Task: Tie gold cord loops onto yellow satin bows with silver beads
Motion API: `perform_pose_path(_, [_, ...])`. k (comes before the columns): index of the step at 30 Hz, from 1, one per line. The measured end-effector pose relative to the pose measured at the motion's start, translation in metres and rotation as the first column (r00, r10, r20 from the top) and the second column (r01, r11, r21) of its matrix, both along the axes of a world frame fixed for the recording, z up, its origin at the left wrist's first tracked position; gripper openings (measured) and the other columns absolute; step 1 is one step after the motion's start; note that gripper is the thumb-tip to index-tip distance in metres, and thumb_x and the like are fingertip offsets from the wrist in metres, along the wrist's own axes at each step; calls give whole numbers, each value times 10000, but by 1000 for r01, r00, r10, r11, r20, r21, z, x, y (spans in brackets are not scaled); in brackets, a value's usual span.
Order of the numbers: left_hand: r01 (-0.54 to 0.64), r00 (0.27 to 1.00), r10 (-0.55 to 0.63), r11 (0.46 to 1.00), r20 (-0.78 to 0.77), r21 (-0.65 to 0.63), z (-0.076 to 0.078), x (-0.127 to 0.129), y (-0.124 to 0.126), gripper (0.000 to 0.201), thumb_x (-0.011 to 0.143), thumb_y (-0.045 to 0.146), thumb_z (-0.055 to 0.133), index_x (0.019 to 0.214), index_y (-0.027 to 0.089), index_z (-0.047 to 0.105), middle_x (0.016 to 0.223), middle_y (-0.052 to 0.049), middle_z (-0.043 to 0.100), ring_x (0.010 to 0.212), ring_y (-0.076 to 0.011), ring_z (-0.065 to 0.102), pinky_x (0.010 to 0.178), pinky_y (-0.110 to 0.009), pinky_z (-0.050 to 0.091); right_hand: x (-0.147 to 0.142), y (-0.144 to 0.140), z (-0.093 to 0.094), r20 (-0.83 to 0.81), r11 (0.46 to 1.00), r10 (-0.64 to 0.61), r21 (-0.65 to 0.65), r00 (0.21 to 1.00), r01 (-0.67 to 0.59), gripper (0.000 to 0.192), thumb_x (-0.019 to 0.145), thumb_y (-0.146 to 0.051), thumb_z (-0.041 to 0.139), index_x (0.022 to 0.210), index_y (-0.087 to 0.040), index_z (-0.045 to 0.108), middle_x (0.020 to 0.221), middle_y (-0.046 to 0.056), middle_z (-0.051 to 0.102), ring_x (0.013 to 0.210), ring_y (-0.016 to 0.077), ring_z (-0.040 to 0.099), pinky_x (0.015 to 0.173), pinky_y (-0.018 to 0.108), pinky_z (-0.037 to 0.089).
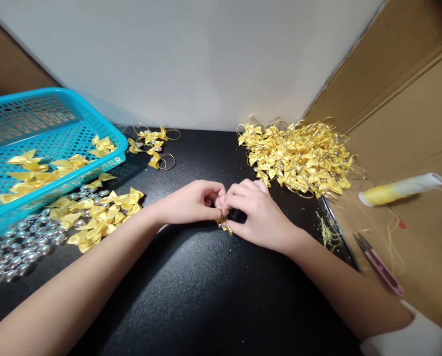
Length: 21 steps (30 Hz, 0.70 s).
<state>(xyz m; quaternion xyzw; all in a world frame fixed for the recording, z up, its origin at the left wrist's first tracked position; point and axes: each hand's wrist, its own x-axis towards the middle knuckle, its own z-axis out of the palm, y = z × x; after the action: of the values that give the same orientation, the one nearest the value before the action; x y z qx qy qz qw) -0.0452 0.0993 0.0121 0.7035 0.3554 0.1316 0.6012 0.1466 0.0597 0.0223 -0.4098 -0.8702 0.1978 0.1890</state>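
Note:
My left hand (194, 201) and my right hand (256, 210) meet over the middle of the black table (191, 282). Between their fingertips is a small gold piece (226, 226), partly hidden, with a shiny bead and what looks like a gold ring. Both hands are closed in a pinch on it. To the left, yellow ribbon bows (105, 220) lie loose beside my left forearm. Silver beads (24, 244) are heaped near them. Behind my right hand rises a large pile of yellow bows with gold rings and beads (302, 160).
A turquoise basket (94, 113) holding several yellow bows stands at the left. A few ringed bows (156, 143) lie at the back. On the cardboard at right are pink thread snips (380, 267) and a yellow-and-white thread tube (402, 189). Thread scraps (328, 232) lie near the table's edge.

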Motion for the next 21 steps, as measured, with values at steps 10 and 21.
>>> perform_pose_path(10, [-35, 997, 44, 989, 63, -140, -2, 1, 1, 172, 717, 162, 646, 747, 173, 476, 699, 51, 581, 664, -101, 581, 661, -239, 456, 1, 1, -6, 93, 984, 3, 179, 996, -20, 99, 851, -161, 594, 793, -203, 662, 900, 29, 673, 888, 197, 496, 860, 402, 237])
perform_pose_path(21, [-69, 997, 71, 995, -32, 65, -4, 3, -1, 132, 718, 170, 621, 739, 174, 491, 697, 33, 586, 639, -108, 547, 584, -217, 416, 7, 5, 2, 63, 994, 107, 22, 992, -108, 82, 758, -110, 658, 716, -179, 643, 836, -4, 645, 885, 166, 503, 859, 354, 238])
